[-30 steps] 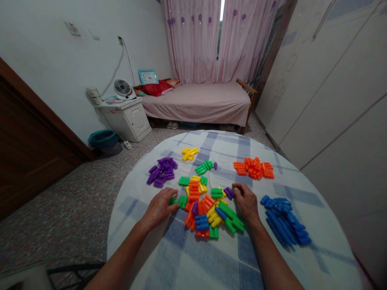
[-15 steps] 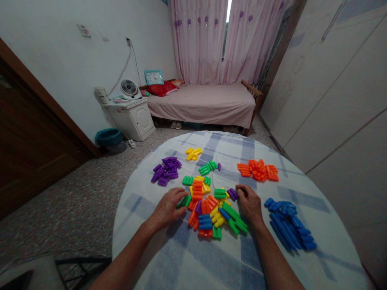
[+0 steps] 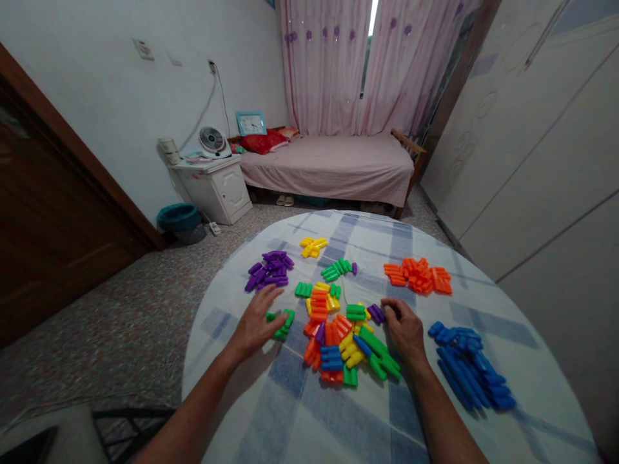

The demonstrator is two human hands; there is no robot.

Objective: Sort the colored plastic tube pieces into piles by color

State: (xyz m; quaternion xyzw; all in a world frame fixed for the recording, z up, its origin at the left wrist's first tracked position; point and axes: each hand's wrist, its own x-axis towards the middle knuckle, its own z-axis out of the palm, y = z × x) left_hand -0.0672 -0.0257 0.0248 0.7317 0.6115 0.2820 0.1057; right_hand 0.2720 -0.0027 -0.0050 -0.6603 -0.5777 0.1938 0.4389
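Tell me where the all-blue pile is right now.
In the head view, the all-blue pile lies on the right side of the table, right of the right hand and nearer the camera than the orange pile.

Thumb and fingers spread, the left hand [image 3: 258,322] is at some green plastic pieces [image 3: 289,319], left of a mixed-colour cluster [image 3: 333,333] on the plaid tablecloth [image 3: 309,419]. The right hand [image 3: 405,330], fingers curled, is just beside a purple group [image 3: 376,314]. A purple heap [image 3: 271,265], a yellow heap [image 3: 313,247] and an orange heap [image 3: 418,275] lie farther off; a blue heap [image 3: 476,370] lies at right. Beyond the table stands a bed [image 3: 329,161], with a fan [image 3: 211,140] on a white cabinet [image 3: 217,193] at far left
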